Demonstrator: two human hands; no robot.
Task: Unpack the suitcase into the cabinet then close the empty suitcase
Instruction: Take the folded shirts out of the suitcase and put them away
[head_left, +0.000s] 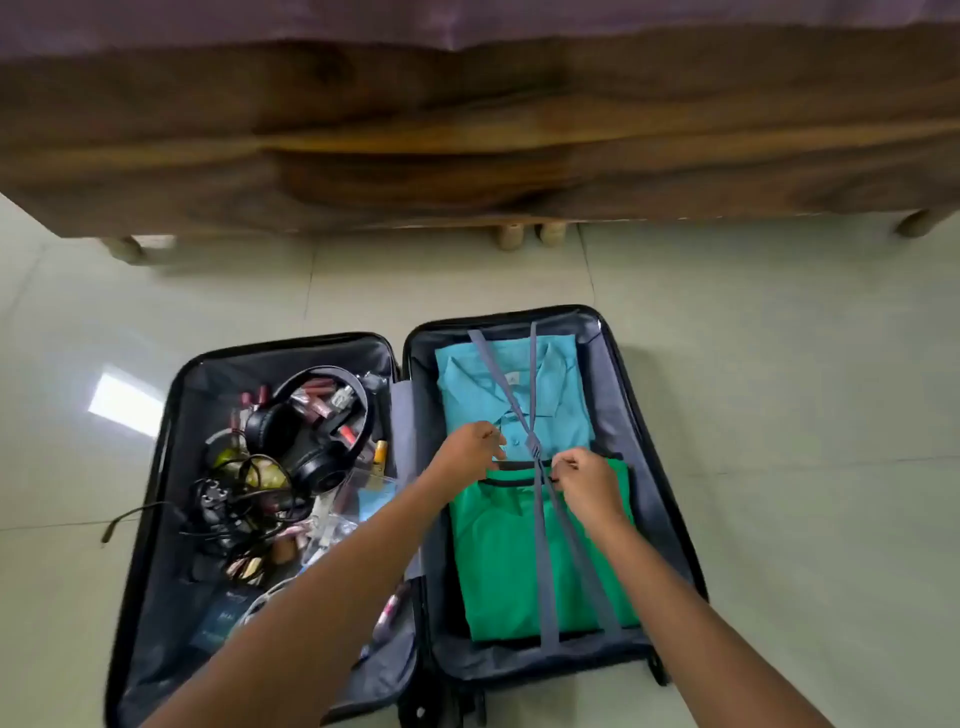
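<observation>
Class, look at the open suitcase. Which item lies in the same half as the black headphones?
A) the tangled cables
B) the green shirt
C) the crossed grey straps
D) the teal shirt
A: the tangled cables lie beside the black headphones in the left half of the suitcase.

Suitcase (670, 467) shell glossy plastic, lining cloth; straps (545, 545) woven; floor (779, 338) glossy tile; bed frame (467, 145) polished wood.

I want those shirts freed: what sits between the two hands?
Head view: the buckle where the grey straps cross, lying over the blue shirt, between left hand and right hand.
</observation>
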